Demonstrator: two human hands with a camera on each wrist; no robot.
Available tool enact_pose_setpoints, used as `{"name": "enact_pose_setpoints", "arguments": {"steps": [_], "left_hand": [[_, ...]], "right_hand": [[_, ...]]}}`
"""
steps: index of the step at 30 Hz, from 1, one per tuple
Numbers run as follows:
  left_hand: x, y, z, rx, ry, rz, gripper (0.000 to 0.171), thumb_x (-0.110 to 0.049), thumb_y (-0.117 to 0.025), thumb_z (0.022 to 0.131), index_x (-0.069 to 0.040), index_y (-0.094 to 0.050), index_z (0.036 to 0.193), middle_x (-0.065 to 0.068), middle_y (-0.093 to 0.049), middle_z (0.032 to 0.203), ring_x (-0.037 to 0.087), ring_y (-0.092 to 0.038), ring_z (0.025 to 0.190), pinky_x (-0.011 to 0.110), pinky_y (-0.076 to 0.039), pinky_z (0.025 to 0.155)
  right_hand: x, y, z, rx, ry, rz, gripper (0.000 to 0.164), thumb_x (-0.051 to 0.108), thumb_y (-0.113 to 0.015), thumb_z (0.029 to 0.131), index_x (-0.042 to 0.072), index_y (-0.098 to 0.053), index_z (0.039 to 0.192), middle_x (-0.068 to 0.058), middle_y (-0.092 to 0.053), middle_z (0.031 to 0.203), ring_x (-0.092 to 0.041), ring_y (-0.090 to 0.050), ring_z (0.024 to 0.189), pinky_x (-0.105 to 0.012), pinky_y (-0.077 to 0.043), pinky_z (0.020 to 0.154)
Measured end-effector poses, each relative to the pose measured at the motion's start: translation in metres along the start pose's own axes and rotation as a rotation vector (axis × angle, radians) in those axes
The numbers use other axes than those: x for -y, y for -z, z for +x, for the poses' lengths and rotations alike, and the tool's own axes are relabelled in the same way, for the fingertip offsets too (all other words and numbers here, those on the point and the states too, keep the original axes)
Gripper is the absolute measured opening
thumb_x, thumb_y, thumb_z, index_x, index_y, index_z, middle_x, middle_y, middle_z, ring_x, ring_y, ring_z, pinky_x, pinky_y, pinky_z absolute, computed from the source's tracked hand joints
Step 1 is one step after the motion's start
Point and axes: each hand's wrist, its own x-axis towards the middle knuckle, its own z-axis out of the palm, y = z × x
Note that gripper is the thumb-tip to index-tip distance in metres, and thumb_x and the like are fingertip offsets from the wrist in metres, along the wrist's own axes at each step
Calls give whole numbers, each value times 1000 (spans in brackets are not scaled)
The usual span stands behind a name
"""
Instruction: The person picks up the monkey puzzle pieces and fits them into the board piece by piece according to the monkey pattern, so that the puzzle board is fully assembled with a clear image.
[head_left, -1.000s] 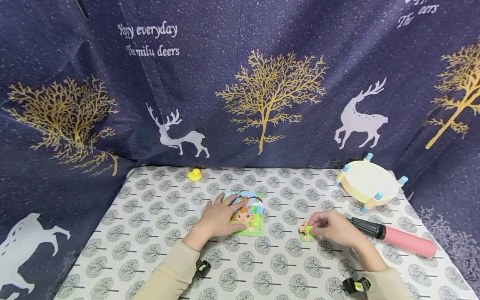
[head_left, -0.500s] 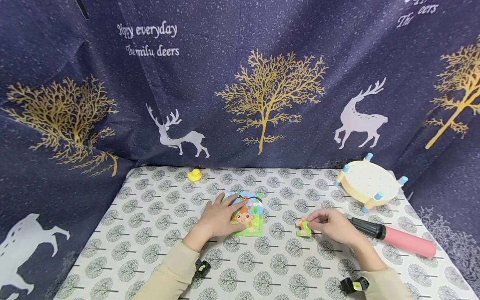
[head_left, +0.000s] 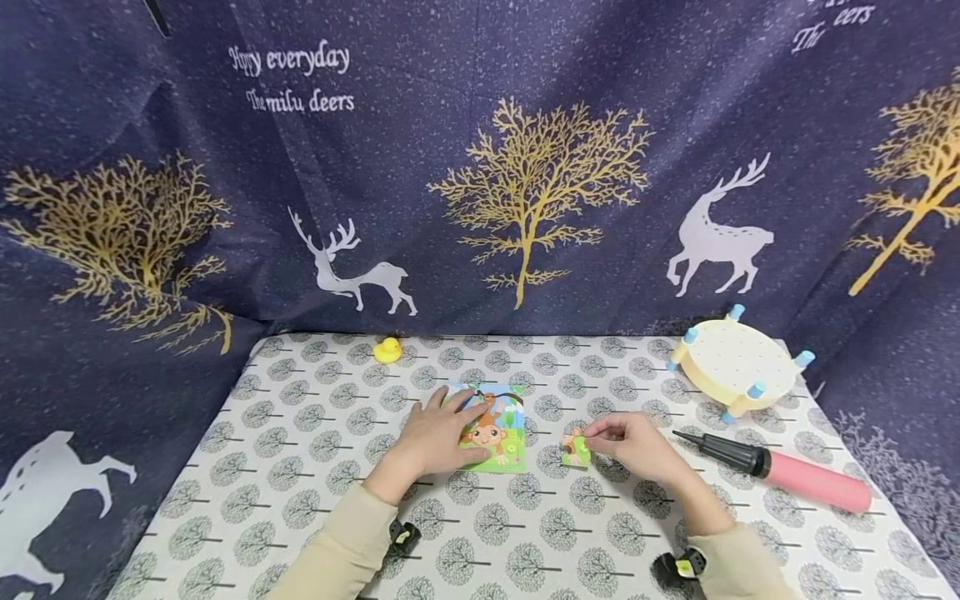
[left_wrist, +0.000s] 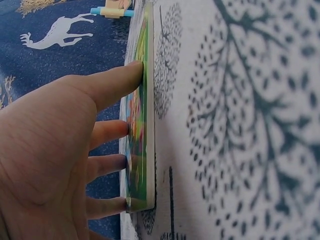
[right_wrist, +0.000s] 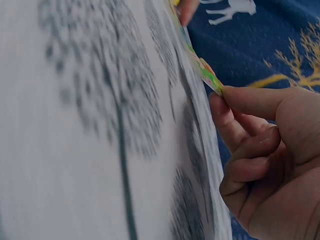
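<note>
A monkey jigsaw puzzle [head_left: 512, 442] in a thin rectangular board lies flat at the middle of the table. My left hand [head_left: 435, 440] rests on its left part with fingers spread, covering that side; in the left wrist view the thumb and fingertips touch the face of the puzzle board [left_wrist: 149, 185]. To the right of the board, my right hand [head_left: 637, 446] pinches a small green and orange puzzle piece [head_left: 576, 451] by its edge. The right wrist view shows the piece [right_wrist: 211, 77] between thumb and index finger, tilted, with the other fingers curled in.
A yellow rubber duck [head_left: 387, 350] sits at the back left. At the back right lies an upturned cream round stool [head_left: 738, 367] with blue-tipped legs. A pink and black hand pump [head_left: 813, 480] lies to the right of my right hand. A dark curtain [head_left: 465, 167] hangs behind the table.
My right hand has moved left with the puzzle piece, closer to the board, and the piece has turned slightly. The left hand has stayed on the puzzle board.
</note>
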Motion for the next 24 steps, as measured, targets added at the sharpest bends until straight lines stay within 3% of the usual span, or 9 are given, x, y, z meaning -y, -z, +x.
{"name": "enact_pose_setpoints", "arguments": {"steps": [11,24], "left_hand": [[-1,2,-2,-5,-14,3,80,-70,-63,91,-31,-45,159,5,-33,168,50,-25,150,79,-27,111],[0,1,-2,2,-4,11,80,-71,-63,91,-33,-45,159,3,-33,168,50,-25,150,79,-28,110]], "right_hand": [[24,-40,17,13,-11,44,9,16,-79,92,10,-78,99,-1,-72,84,-19,-63,70,-24,-50,55],[41,-73,35,-14,-5,-6,6,17,-80,90,13,-79,96,5,-71,84,-14,-60,70,-26,-51,60]]}}
